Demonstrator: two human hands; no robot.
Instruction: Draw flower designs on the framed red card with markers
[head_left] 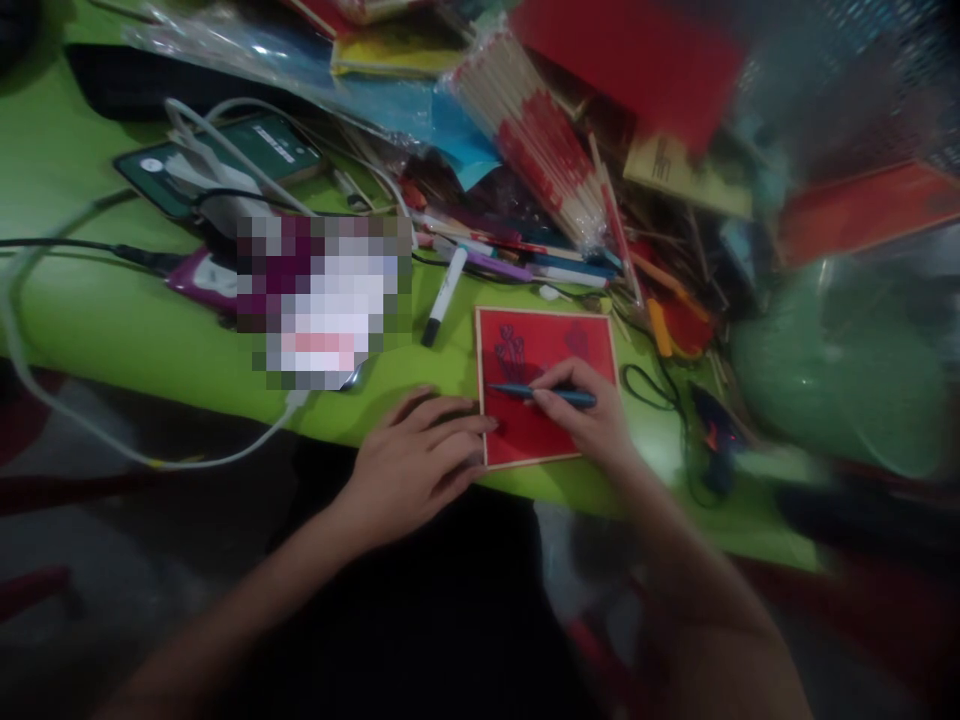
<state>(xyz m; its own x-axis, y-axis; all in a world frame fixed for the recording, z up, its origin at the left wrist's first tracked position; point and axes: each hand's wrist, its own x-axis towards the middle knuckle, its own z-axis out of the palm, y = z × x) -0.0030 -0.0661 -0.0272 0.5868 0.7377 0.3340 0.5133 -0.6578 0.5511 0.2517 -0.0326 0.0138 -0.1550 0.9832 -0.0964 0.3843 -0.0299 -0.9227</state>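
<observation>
A square red card (525, 435) with a pale border lies at the front edge of the green table. Dark line drawings show on its upper part, one at the left and a fainter one at the right. Between the thumb and fingers of my right hand (592, 415) is a blue pen (574, 397), its tip over the card's left side, below the left drawing. Whether the tip touches the surface, I cannot tell. My left hand (424, 455) lies flat with fingers apart, its fingertips on the card's left edge. A white marker with a black cap (444, 298) rests just beyond the card.
Left of the card are a pixelated bright patch (330, 310), a purple power strip (199, 280), a green-screened phone (277, 145) and looping cables. Behind lie pens, a bundle of wooden sticks (525, 130) and coloured paper. A green rounded object (832, 370) stands at the right.
</observation>
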